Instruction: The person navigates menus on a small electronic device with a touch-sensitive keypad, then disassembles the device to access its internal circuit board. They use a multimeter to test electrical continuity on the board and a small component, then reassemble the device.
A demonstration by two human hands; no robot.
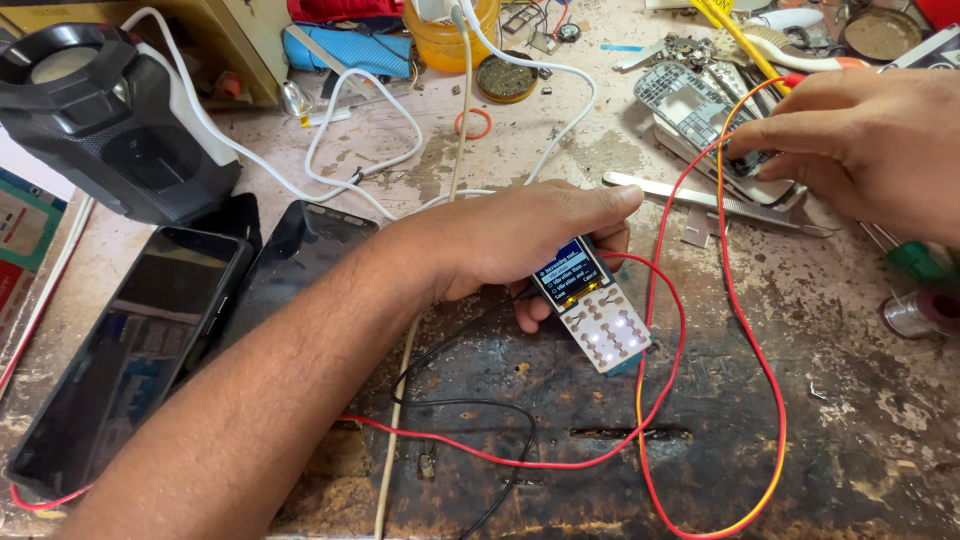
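Observation:
My left hand (510, 238) grips a small opened mobile phone (594, 316) at the middle of the workbench. Its little screen is lit blue and its bare keypad board glows white. Red and orange wires (680, 330) loop from around the phone across the bench. My right hand (860, 140) is at the upper right, fingertips pressing on a dark part (750, 165) that lies on grey phone housings (690, 100). Metal tweezers (720, 203) lie just below that hand.
Two black smartphones (130, 350) (300, 260) lie at left, beside a black speaker (100, 120). White cables (370, 110) cross the top. A solder spool (915, 312), a green-handled tool (920, 260), a round tin (505, 78) and an orange jar (450, 40) surround the worn bench (850, 420).

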